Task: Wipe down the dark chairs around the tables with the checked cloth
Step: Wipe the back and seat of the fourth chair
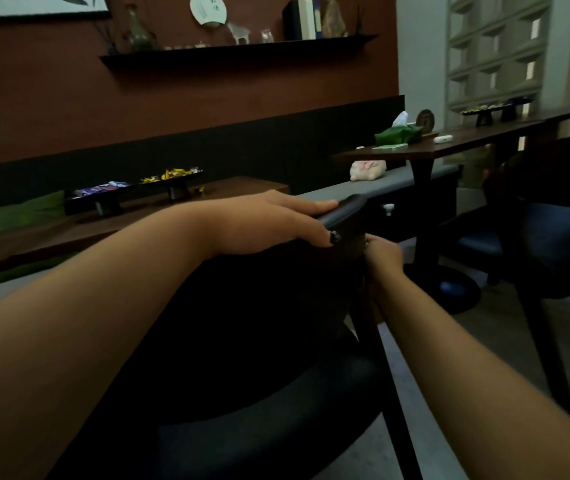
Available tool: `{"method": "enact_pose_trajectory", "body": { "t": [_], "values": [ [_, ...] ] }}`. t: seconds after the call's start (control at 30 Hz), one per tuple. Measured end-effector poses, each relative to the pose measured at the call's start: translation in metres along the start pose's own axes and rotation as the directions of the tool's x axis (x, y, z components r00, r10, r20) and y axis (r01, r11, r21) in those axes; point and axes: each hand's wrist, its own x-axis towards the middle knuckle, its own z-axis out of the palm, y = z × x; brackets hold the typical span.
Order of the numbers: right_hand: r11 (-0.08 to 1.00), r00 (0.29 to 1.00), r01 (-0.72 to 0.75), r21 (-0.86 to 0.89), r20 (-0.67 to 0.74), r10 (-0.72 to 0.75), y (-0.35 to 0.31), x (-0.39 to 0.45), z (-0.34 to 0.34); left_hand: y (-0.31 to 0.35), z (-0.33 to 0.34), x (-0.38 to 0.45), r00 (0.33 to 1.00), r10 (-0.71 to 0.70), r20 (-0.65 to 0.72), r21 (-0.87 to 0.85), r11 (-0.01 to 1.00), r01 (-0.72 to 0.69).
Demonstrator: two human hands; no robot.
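Tables flank the scene: a long wooden table (228, 190) along the red-brown wall at left, a second table (484, 136) at right on a pedestal base; grey floor (505, 323) lies open between them. Nearest, a dark chair (242, 341) fills the foreground, its curved backrest edge running up to the centre; another dark chair (553, 237) stands just right of it. The left hand (276, 223) wraps over the backrest's top edge, thumb below; the right hand (384, 254) curls against the backrest's upright, whether on the checked cloth I cannot tell.
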Motion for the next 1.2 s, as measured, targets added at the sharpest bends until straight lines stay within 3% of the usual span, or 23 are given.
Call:
{"method": "enact_pose_trajectory", "body": {
  "t": [0.07,0.17,0.23,0.33,0.43,0.53,0.63,0.7,0.73,0.8,0.9,0.97,1.07,1.13,1.2],
  "values": [
    [0.996,0.999,0.045,0.073,0.012,-0.046,-0.022,0.001,0.003,-0.001,-0.001,0.001,1.000,0.009,-0.002,-0.006,1.000,-0.009],
    [0.950,0.956,0.294,0.101,-0.017,-0.294,-0.049,-0.008,0.011,-0.002,-0.001,0.002,1.000,0.010,0.000,0.005,1.000,-0.010],
    [0.929,0.939,0.343,0.136,-0.063,-0.337,-0.046,-0.017,0.015,-0.001,0.000,0.002,1.000,0.006,-0.002,0.015,1.000,-0.006],
    [0.967,0.977,0.177,0.185,-0.150,-0.150,-0.012,-0.017,0.014,0.001,0.002,0.001,1.000,0.014,-0.011,0.054,0.998,-0.013],
    [0.984,0.989,-0.036,0.175,-0.132,0.060,0.025,-0.013,0.007,0.001,0.002,-0.001,0.999,0.020,-0.025,0.098,0.995,-0.018],
    [0.989,0.987,-0.060,0.138,-0.139,0.080,0.014,-0.019,0.008,0.001,0.002,-0.001,1.000,0.023,-0.012,0.100,0.995,-0.021],
    [0.966,0.979,0.154,0.206,-0.166,-0.121,-0.031,-0.035,0.018,0.001,0.002,0.000,1.000,0.017,0.011,0.054,0.998,-0.018],
    [0.920,0.938,0.334,0.205,-0.167,-0.303,-0.047,-0.046,0.024,0.002,0.003,0.001,1.000,0.014,0.009,0.054,0.998,-0.014],
    [0.907,0.926,0.363,0.214,-0.187,-0.327,-0.046,-0.049,0.025,0.003,0.003,0.002,1.000,0.013,0.009,0.055,0.998,-0.013],
    [0.930,0.946,0.283,0.233,-0.225,-0.232,-0.028,-0.046,0.024,0.004,0.003,0.002,1.000,0.010,0.004,0.053,0.999,-0.010],
    [0.956,0.970,0.040,0.290,-0.241,0.033,0.019,-0.039,0.018,0.005,0.003,0.000,1.000,0.005,-0.002,0.061,0.998,-0.005],
    [0.937,0.951,-0.100,0.335,-0.246,0.189,0.048,-0.027,0.014,0.005,0.004,-0.001,1.000,0.004,-0.003,0.057,0.998,-0.004],
    [0.931,0.924,-0.244,0.271,-0.226,0.308,0.063,-0.006,0.004,0.006,0.004,-0.001,1.000,0.006,0.001,0.054,0.999,-0.006],
    [0.967,0.962,-0.163,0.195,-0.186,0.199,0.036,-0.012,0.006,0.005,0.004,-0.001,1.000,0.020,0.000,0.063,0.998,-0.020],
    [0.983,0.990,0.074,0.168,-0.135,-0.051,0.003,-0.023,0.010,0.003,0.004,0.000,1.000,0.031,-0.005,0.065,0.997,-0.030]
  ]
}}
